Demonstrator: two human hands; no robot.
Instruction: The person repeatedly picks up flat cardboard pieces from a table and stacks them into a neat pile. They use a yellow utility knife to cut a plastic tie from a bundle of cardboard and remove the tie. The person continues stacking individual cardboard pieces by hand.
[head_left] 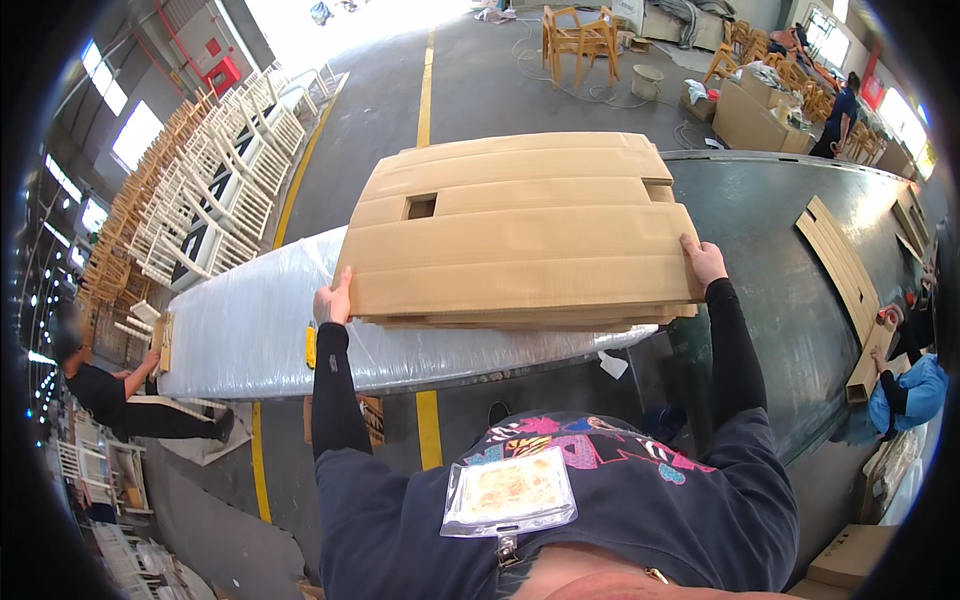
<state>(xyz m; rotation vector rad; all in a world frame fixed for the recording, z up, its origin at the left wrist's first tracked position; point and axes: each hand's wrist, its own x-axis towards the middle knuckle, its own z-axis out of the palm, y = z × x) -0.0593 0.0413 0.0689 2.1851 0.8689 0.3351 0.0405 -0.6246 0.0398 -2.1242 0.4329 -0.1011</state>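
A stack of flat brown cardboard sheets [530,230] spans the space between my hands, with a small rectangular cut-out near its left side and a notch at its right edge. My left hand [334,298] grips the near left corner, thumb on top. On the right edge, my right hand [705,260] is closed round the cardboard with its thumb on the upper face. The undersides of both hands' fingers are hidden. Beneath the stack lies a long table covered in clear plastic film [250,330]; I cannot tell whether the stack rests on it.
A yellow tool [311,347] lies at the table's near edge. On the right, a dark green table [760,220] bears cardboard strips [840,265], with a person in blue [908,395] beside it. Another person [110,390] stands at the far left, near stacked chairs [235,170].
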